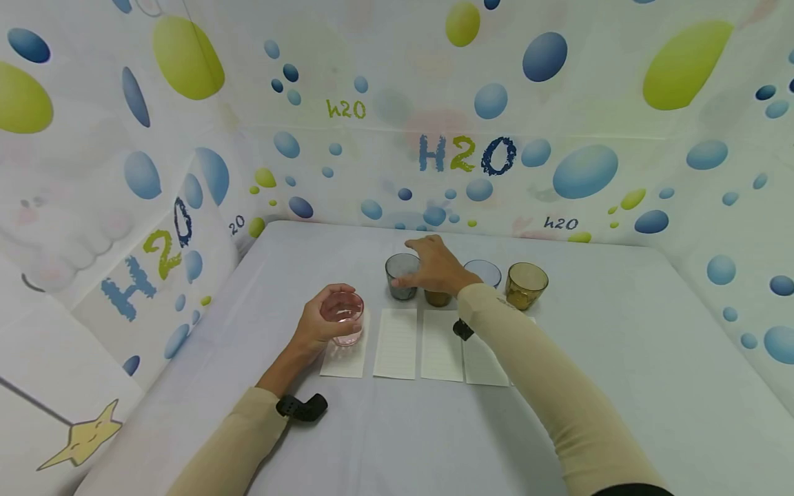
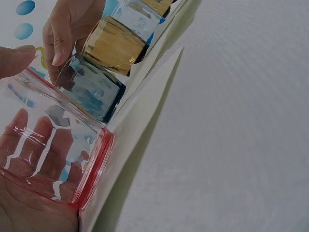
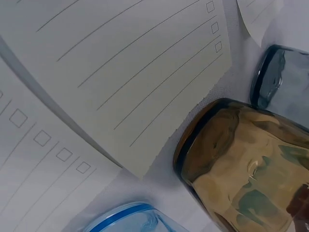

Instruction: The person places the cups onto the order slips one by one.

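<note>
Over paper, left hand grips pink glass; right hand spreads at grey glass, contact unclear.

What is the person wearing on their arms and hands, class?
The left hand and right hand wear no gloves. The left sleeve and right sleeve are long, plain and beige. A black band with a curved black piece sits at the left wrist; a black block shows at the right. No cables are visible.

Spotted backdrop behind white table
</note>
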